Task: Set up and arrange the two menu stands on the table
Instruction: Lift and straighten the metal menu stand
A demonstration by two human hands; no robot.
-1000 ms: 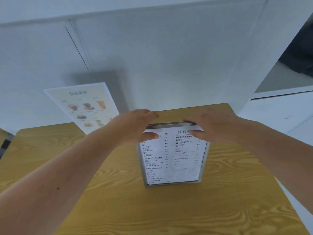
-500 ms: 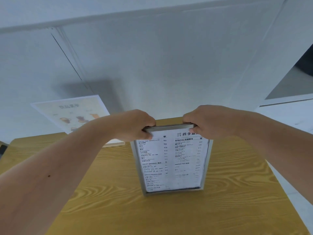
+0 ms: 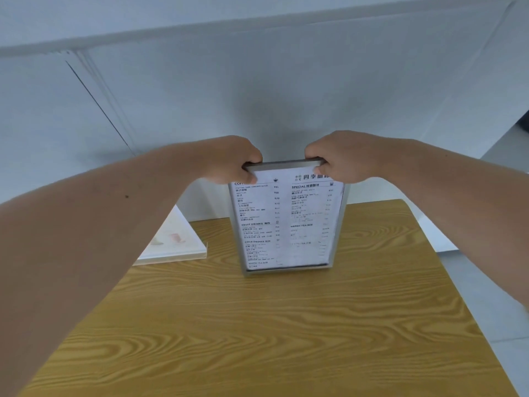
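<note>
A grey-framed menu stand with a black-and-white drinks list stands upright near the far edge of the wooden table, its bottom edge on the wood. My left hand grips its top left corner and my right hand grips its top right corner, fingers curled over the frame. A second, clear acrylic menu stand with a colour drinks sheet stands to the left at the table's back edge, mostly hidden behind my left forearm.
A pale wall rises directly behind the table's far edge. To the right of the table lies light grey floor, with a dark opening at the far right.
Both hands went from resting loosely on the frame's top to gripping its corners. The framed menu now stands further back and more upright. My view has tilted, hiding more of the acrylic stand.
</note>
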